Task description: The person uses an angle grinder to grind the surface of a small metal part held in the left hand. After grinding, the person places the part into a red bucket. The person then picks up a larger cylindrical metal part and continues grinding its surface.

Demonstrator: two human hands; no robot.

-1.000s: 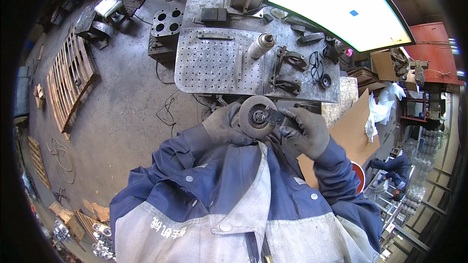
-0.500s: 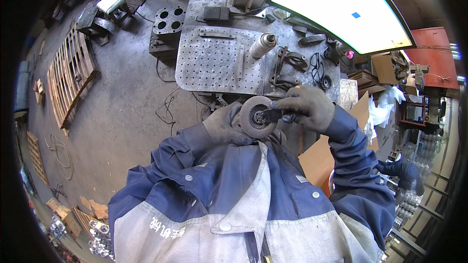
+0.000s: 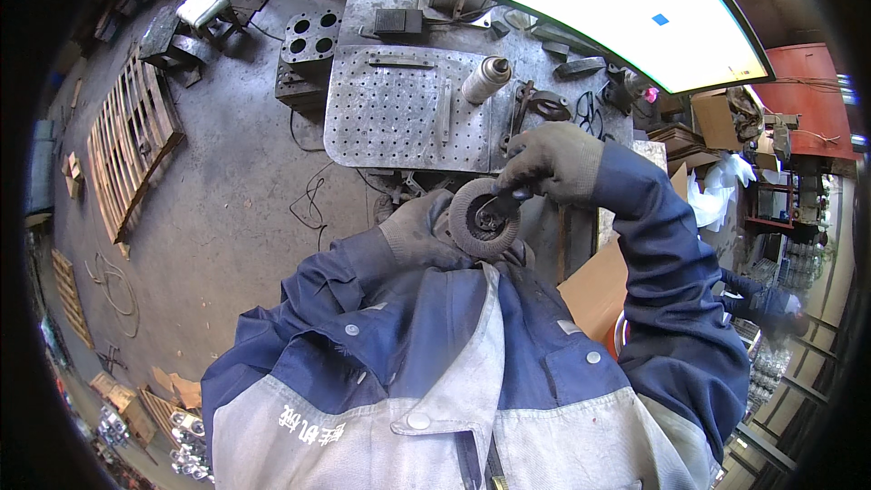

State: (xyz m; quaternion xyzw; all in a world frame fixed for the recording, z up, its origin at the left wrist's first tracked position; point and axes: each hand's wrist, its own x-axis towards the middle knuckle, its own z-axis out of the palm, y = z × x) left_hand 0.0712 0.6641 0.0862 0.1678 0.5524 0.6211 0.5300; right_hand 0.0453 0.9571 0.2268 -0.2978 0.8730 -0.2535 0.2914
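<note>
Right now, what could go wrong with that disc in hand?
1. The right hand works a dark tool at the hub of the flap disc; a slip could drive it into the gloved left hand gripping behind the disc.
2. The disc sits close to the chest, over the jacket, so a slip may snag fabric.

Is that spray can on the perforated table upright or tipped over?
Tipped: the spray can lies on its side on the perforated table, its length flat along the plate.

1. Perforated table stands far, centre.
2. Spray can lies on its right part.
3. Pallet lies left on floor.
4. Grinding disc sits near the table's near edge, between left hand and right hand.
</note>
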